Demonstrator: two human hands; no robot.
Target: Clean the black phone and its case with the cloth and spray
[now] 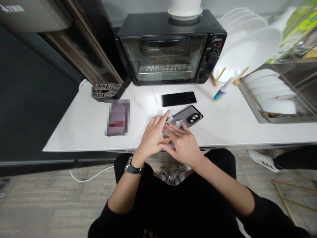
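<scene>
A grey phone case (189, 115) with a camera cutout lies tilted on the white counter (84, 125). Both hands meet at its near end. My left hand (154, 135), a watch on its wrist, has its fingers drawn together on a small crumpled white wipe (170, 123). My right hand (182, 142) lies across the left one, fingers pressed on the same wipe and the case's near edge. A black phone (178, 98) lies face up just behind the case.
A black toaster oven (170, 49) stands at the back, a dark appliance (99, 66) left of it. A small white bottle (221, 92) lies right of the phone, near white plates (247, 49) and a dish rack (277, 96). A blurred packet (117, 117) lies left.
</scene>
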